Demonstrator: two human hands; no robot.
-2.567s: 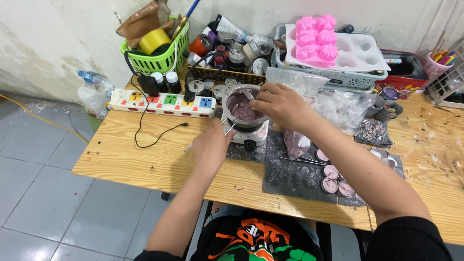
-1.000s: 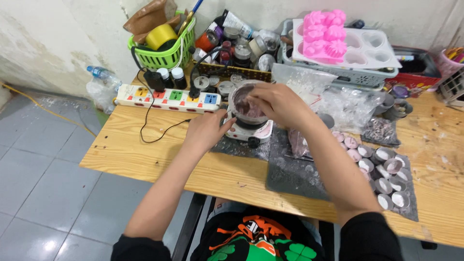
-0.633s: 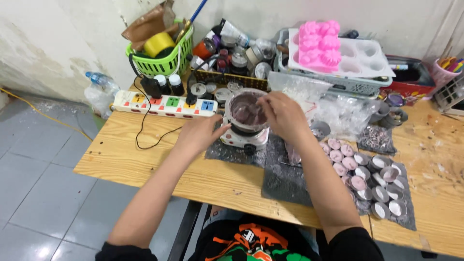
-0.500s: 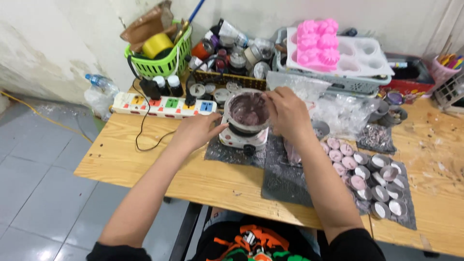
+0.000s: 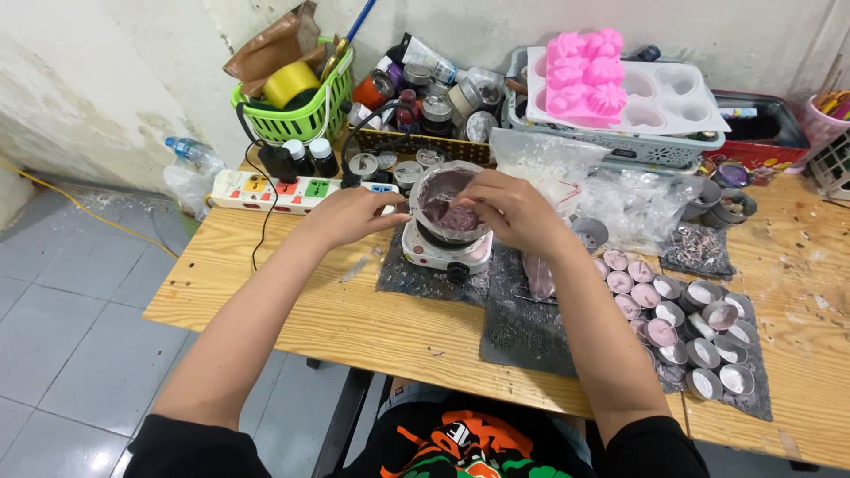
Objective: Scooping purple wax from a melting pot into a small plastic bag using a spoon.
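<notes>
A small metal pot of purple wax sits on a white electric hot plate at the middle of the wooden table. My left hand rests at the pot's left side, fingers touching its rim or handle. My right hand is over the pot's right edge, fingers pinched together above the purple wax; whatever they pinch is too small to make out. Dark mats lie under and to the right of the hot plate.
Several small round tins of pink and white wax stand at the right. A white power strip, a green basket, jars, clear plastic bags and pink and white moulds line the back.
The view has shifted and steadied. My right hand has stayed over the pot, moving slightly to its right rim. My left hand has come closer to the pot's left side.
</notes>
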